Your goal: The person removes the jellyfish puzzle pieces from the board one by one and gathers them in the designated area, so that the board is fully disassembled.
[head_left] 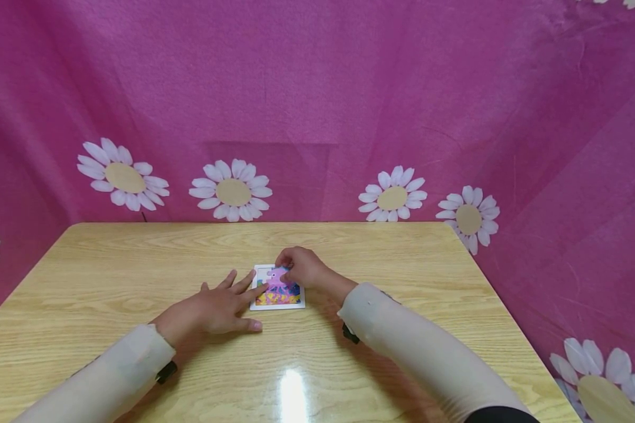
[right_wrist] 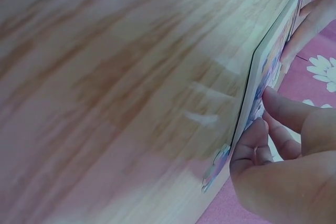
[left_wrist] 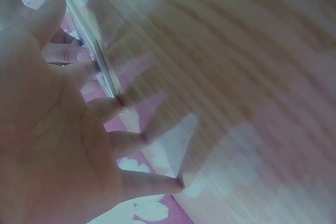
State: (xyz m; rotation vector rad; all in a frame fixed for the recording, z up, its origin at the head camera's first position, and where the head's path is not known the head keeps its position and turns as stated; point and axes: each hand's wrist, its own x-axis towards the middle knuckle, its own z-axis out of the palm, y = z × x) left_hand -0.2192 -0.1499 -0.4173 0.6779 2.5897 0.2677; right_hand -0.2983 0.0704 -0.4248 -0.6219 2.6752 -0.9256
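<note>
A small jigsaw puzzle in a white frame lies flat on the table, showing a pink figure over blue and yellow. White backing shows at its upper left. My left hand is spread on the puzzle's left side, with fingertips at the frame and over the picture; its thumb lies apart on the table side. My right hand reaches over the upper right corner, thumb and curled fingers pinching a puzzle piece mostly hidden by them. In the right wrist view, a colourful piece shows beside the frame, just past the curled fingers.
The wood-grain table carries a bright light reflection near its front. A pink cloth with white daisies hangs behind the table and along both sides.
</note>
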